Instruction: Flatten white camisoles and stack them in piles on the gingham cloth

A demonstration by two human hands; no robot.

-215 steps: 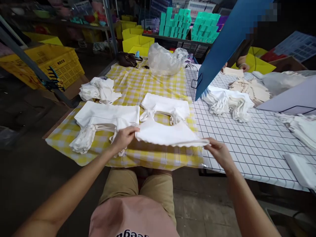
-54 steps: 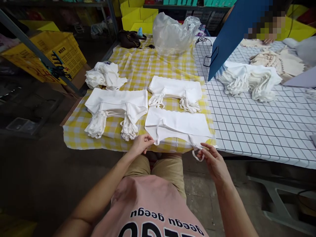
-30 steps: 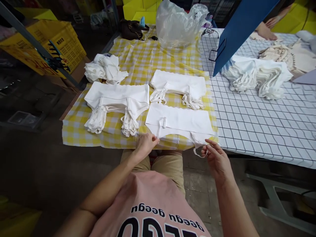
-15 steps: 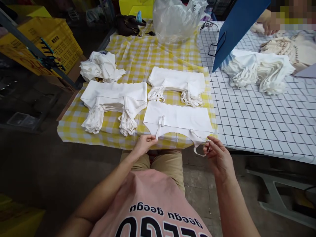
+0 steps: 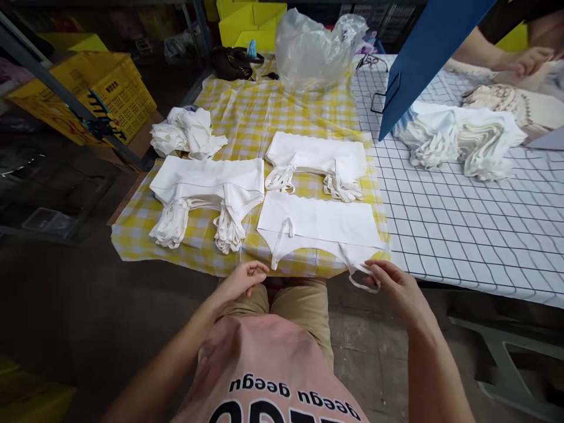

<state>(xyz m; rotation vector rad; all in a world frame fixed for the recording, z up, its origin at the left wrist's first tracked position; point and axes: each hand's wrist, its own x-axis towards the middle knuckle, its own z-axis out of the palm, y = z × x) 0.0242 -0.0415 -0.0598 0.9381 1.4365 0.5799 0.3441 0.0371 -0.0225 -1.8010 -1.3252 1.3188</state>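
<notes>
Covering table: yellow check cloth (image 5: pixel 247 123) | right grip (image 5: pixel 396 285) pinching garment strap (image 5: pixel 363 285) | left grip (image 5: pixel 242 279) loose, empty

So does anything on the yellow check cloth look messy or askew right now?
Yes. The crumpled white pile at the far left corner lies unfolded, unlike the three flat stacks. The nearest garment has its right strap hanging off the table edge at the right hand; its left strap lies twisted.

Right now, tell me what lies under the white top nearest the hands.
The white top lies flat on the yellow checked cloth, its strap loop held by the right hand. Whatever is beneath the cloth is covered.
</notes>
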